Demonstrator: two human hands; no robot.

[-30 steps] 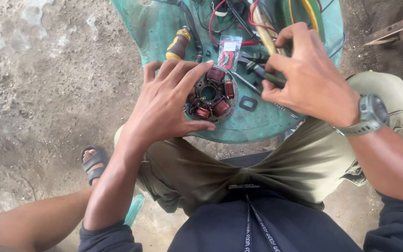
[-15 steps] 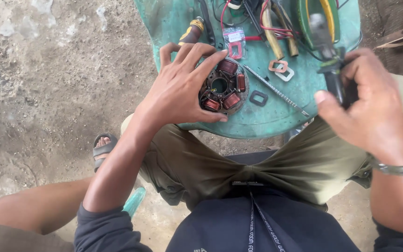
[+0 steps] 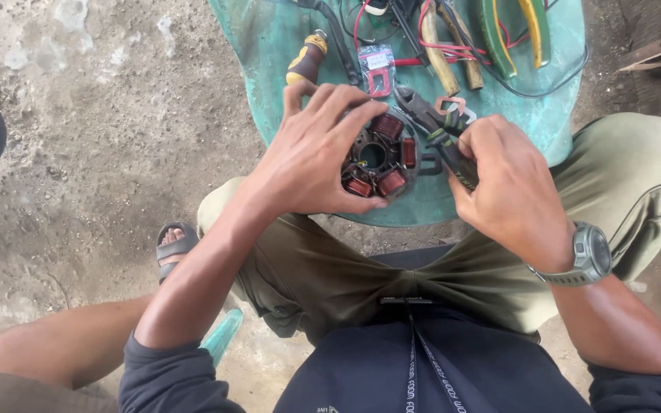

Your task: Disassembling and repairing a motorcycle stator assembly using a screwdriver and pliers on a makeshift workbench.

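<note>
— Stator (image 3: 376, 157) w/ copper coils: where's it being kept?
— On green stool (image 3: 269, 46), being clasped by left hand (image 3: 311, 157). Pliers (image 3: 441, 134) being gripped by right hand (image 3: 510, 187), tips at stator edge.

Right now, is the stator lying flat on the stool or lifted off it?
Cannot tell: left hand wraps the stator rim, hiding its underside; its face points up over the stool.
</note>
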